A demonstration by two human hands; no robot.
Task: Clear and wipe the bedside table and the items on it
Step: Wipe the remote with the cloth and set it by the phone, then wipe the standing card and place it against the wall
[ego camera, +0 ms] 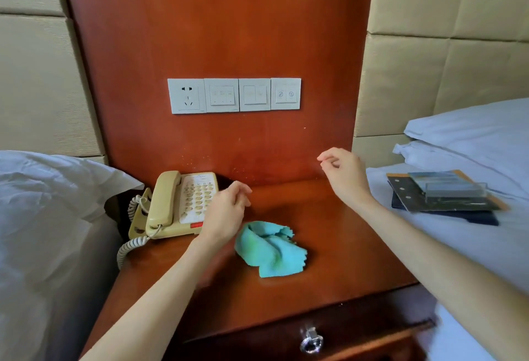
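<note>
A crumpled turquoise cloth point(270, 250) lies near the middle of the wooden bedside table point(343, 246). A beige corded telephone point(177, 204) stands at the table's back left, its handset on the cradle. My left hand point(226, 209) hovers beside the phone's keypad, just above and left of the cloth, fingers loosely curled and holding nothing. My right hand point(343, 171) is raised over the table's back right corner, fingers loosely curled, holding nothing.
A stack of dark booklets and clear cases point(443, 194) lies on the bed to the right. Pillows point(472, 131) sit behind it. A white duvet point(43, 217) borders the table on the left. Wall sockets and switches point(234, 95) are above. A drawer handle point(311, 339) is below.
</note>
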